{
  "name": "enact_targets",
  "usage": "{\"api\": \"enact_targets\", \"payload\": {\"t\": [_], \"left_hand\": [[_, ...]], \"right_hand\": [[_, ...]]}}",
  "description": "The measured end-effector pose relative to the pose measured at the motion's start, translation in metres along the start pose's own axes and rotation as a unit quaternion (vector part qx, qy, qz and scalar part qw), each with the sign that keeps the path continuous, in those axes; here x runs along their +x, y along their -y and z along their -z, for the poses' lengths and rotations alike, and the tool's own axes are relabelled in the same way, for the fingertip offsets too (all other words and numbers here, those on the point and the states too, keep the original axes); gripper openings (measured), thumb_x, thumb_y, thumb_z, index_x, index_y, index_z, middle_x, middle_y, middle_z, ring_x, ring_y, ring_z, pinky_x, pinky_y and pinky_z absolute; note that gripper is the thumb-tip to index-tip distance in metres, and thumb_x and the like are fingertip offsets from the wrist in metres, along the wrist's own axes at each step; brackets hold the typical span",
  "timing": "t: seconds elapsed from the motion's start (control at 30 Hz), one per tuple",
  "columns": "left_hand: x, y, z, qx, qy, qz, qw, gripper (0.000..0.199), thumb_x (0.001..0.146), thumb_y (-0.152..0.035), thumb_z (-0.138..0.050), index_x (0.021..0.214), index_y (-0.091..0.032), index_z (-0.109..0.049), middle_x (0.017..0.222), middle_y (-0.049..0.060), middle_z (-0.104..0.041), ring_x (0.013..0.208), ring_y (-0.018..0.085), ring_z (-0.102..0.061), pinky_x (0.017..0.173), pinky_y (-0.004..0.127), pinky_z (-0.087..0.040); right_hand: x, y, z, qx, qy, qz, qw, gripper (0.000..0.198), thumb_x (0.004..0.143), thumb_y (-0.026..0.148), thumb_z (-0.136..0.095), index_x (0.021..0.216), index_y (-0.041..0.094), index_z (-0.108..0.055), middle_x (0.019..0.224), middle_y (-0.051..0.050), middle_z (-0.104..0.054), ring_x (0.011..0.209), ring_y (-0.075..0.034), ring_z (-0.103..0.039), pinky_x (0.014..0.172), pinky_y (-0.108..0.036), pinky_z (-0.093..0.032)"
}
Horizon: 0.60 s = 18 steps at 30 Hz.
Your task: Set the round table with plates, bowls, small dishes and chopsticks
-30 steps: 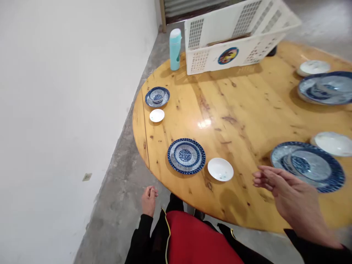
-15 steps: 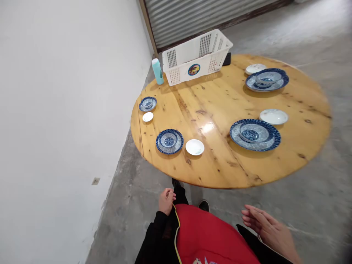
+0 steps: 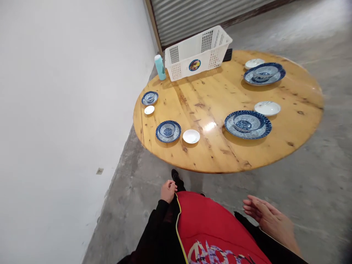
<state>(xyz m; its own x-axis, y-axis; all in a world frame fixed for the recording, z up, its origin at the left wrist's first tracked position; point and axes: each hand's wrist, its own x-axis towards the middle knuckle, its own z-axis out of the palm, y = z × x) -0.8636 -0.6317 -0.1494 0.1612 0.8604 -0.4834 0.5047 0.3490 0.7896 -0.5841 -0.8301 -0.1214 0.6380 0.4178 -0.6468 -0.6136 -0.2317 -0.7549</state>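
My left hand (image 3: 168, 191) hangs low in front of my body, short of the table, fingers curled in with nothing visible in them. Further right, my right hand (image 3: 269, 216) is held out with its fingers stretched, empty. Neither hand touches the round wooden table (image 3: 205, 156). Closest to my left hand on the tabletop is a blue-patterned plate (image 3: 176, 136) with a bowl (image 3: 167, 130) on it, beside a small white dish (image 3: 191, 136). Toward the right side sits a larger-looking blue-rimmed plate (image 3: 261, 132) bearing a bowl (image 3: 245, 123), a white dish (image 3: 267, 108) just behind.
Across the table are a white plastic basket (image 3: 183, 69), a light-blue bottle (image 3: 160, 68) and a black flat object (image 3: 228, 55). More place settings include a left plate (image 3: 156, 99) and a back-right plate (image 3: 262, 83). A white wall (image 3: 68, 91) rises on the left.
The view has shifted, so the table and dishes appear higher and slightly smaller. Both hands keep about the same pose; the dishes stay in place on the table.
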Motion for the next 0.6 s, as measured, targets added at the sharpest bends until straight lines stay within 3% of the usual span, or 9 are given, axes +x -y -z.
{"api": "enact_targets", "payload": {"t": [0.13, 0.6], "left_hand": [[-0.001, -0.003, -0.002, 0.006, -0.009, 0.009, 1.000, 0.015, 0.083, -0.035, -0.059, 0.081, -0.020, -0.061, 0.074, 0.003, -0.072, 0.062, 0.015, -0.068, 0.065, 0.026, -0.052], [-0.003, 0.003, 0.000, 0.002, -0.030, 0.033, 0.999, 0.007, 0.082, -0.026, -0.057, 0.078, -0.021, -0.060, 0.069, 0.001, -0.071, 0.061, 0.015, -0.068, 0.064, 0.025, -0.052]], "right_hand": [[-0.003, 0.004, 0.000, 0.025, -0.017, -0.051, 0.998, 0.031, 0.051, 0.035, -0.083, 0.078, 0.020, -0.075, 0.071, -0.004, -0.074, 0.057, -0.014, -0.069, 0.055, -0.019, -0.061], [0.008, -0.001, 0.002, 0.004, 0.006, -0.049, 0.999, 0.022, 0.057, 0.034, -0.082, 0.076, 0.023, -0.076, 0.073, -0.003, -0.075, 0.060, -0.017, -0.071, 0.055, -0.023, -0.063]]}}
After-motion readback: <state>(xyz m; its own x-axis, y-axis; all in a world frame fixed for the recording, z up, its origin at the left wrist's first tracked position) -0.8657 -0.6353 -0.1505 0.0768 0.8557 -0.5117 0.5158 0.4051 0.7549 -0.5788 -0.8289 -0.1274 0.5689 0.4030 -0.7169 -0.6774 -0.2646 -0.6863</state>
